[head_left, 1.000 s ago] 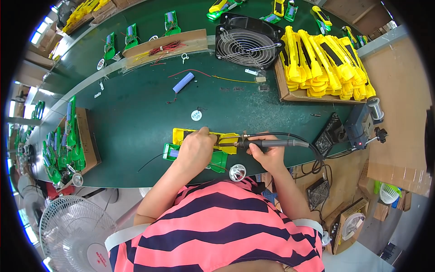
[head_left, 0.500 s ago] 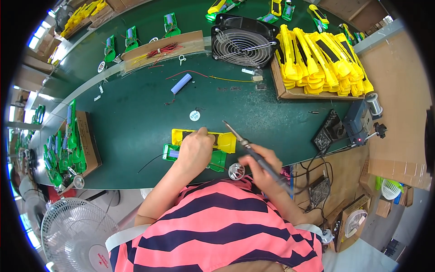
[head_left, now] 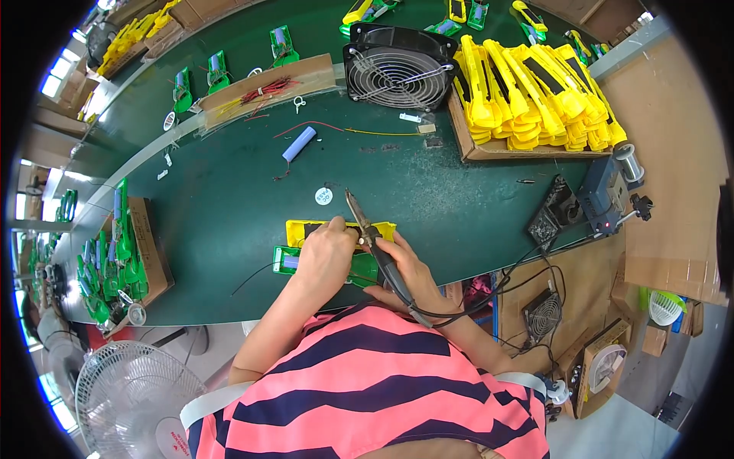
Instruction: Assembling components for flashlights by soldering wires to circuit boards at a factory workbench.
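A yellow plastic casing (head_left: 294,232) lies near the table's front edge, just beyond a green casing (head_left: 364,270) that has a blue cylindrical battery cell (head_left: 290,262) in it. My left hand (head_left: 327,252) rests over both, fingertips pinched at the yellow casing; what they pinch is hidden. In my right hand (head_left: 410,274) is a soldering iron (head_left: 388,266), its tip pointing up and away past the yellow casing. The right fingers are close beside the left fingertips. A thin black wire (head_left: 251,280) sticks out left of the green casing.
Yellow casings (head_left: 535,99) fill a carton at the far right, beside a black fan (head_left: 401,76). Green casings (head_left: 111,264) crowd a box at left. The soldering station (head_left: 606,195) stands right, its cable beside my arm. A loose blue cell (head_left: 299,144) and round sticker (head_left: 324,196) lie mid-table.
My right hand has moved left with the soldering iron, up to the left fingertips and the yellow casing. The silver reflector cup near it is now out of sight. My left hand stays in place.
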Demonstrator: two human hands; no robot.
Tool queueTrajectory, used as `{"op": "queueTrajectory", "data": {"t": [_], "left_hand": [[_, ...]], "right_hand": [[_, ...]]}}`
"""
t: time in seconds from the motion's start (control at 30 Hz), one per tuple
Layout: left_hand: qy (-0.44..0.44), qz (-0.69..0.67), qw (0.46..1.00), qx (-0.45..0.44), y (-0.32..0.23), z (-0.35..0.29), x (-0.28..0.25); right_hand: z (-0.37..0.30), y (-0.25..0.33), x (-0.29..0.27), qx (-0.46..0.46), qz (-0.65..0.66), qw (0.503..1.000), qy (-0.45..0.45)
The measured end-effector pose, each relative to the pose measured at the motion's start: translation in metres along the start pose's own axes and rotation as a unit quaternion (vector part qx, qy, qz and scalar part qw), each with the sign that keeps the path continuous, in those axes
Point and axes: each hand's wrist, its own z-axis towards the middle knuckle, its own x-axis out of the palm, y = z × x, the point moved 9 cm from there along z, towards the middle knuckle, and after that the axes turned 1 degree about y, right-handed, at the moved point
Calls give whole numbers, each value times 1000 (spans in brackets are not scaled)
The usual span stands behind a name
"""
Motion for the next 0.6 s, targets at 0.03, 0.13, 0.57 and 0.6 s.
{"op": "queueTrajectory", "data": {"t": [0.03,0.13,0.57,0.6], "left_hand": [[7,-7,1000,8,-2,-1,-3],[3,-68,997,44,0,-9,-25],[-267,-178,944,81,-2,-33,-14],[-266,-184,945,59,0,-32,-12]], "right_hand": [[0,0,-1,0,0,1000,-1],[0,-7,-6,-6,-27,1000,2],[20,-10,-36,-3,-95,995,17],[16,-14,-36,18,-69,997,-8]]}}
